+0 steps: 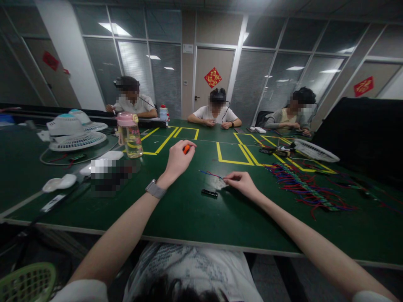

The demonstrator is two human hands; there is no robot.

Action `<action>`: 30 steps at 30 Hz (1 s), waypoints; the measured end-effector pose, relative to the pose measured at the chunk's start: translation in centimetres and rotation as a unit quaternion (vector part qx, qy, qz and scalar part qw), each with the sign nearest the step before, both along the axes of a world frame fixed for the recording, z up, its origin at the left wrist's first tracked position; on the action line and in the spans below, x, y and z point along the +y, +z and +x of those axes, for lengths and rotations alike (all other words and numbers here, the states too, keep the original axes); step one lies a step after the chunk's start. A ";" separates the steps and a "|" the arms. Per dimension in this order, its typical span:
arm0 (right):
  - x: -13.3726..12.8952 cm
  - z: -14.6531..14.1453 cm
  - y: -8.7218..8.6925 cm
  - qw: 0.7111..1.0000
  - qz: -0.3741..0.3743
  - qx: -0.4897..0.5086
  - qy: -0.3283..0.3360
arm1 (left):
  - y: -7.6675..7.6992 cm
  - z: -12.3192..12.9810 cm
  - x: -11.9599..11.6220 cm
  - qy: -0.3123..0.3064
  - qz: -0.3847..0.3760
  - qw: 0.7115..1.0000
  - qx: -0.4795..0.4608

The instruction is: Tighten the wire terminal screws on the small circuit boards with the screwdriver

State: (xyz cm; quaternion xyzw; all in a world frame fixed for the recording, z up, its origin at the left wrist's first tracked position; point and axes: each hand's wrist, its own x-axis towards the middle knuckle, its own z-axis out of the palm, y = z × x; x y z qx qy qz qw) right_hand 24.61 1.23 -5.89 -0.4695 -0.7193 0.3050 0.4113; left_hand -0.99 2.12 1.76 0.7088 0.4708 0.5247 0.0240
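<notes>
My left hand [181, 157], with a grey watch on its wrist, is closed around an orange tool [187, 149] above the green table [176, 214]. To the right, my right hand [241, 183] pinches a small piece with thin red and blue wires [210, 173] that stretch out to the left. The piece between those fingertips is too small to make out. A short black part [209, 193] lies on the table just below and left of my right hand, touched by neither hand.
Many wired green boards [310, 186] lie at the right. White fans [77, 132], a pink-lidded bottle [129, 136] and a white case [59, 183] stand at the left. Yellow tape [234, 162] marks the table. Three people sit across it. A white fan cover [316, 151] lies far right.
</notes>
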 end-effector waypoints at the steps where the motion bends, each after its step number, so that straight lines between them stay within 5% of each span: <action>1: -0.4 -0.5 0.2 0.999 -0.026 0.030 0.006 | 0.1 -0.1 0.0 0.007 0.006 1.000 -0.011; 10: -2.7 -4.4 0.0 0.994 -0.013 0.086 0.065 | 0.1 -0.2 0.1 0.006 0.039 0.998 -0.044; 30: -3.5 -3.3 0.0 0.995 0.000 0.006 0.097 | -0.1 0.1 0.1 0.006 0.017 1.000 -0.008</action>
